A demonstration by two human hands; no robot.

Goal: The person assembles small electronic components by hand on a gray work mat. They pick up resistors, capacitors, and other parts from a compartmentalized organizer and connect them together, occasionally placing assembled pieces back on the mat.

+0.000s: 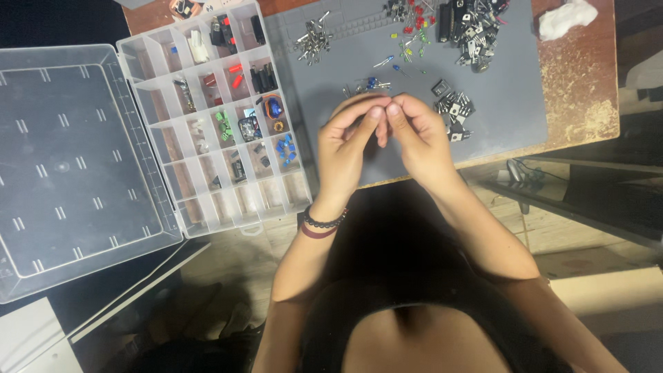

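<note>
Both hands are raised together above the near edge of the grey mat, which lies on the brown surface. The left hand and the right hand meet at the fingertips, with fingers curled in and pinched narrow. If a small part sits between the fingertips, it is too small to see, so I cannot tell what they hold. The left wrist wears a dark bead bracelet.

Just beyond the fingertips, on the mat, lies a small group of parts with a blue component in it. This is the nearest thing to both hands, close but not touching. Right of the right hand is a cluster of black and silver parts. Farther away lie a pile of metal pieces, some red, yellow and green LEDs, and another heap of dark parts.

Left of the left hand, well apart, stands an open clear plastic organizer box with many compartments holding small coloured components. Its lid lies flat open to the left. A white crumpled tissue rests at the far right corner.
</note>
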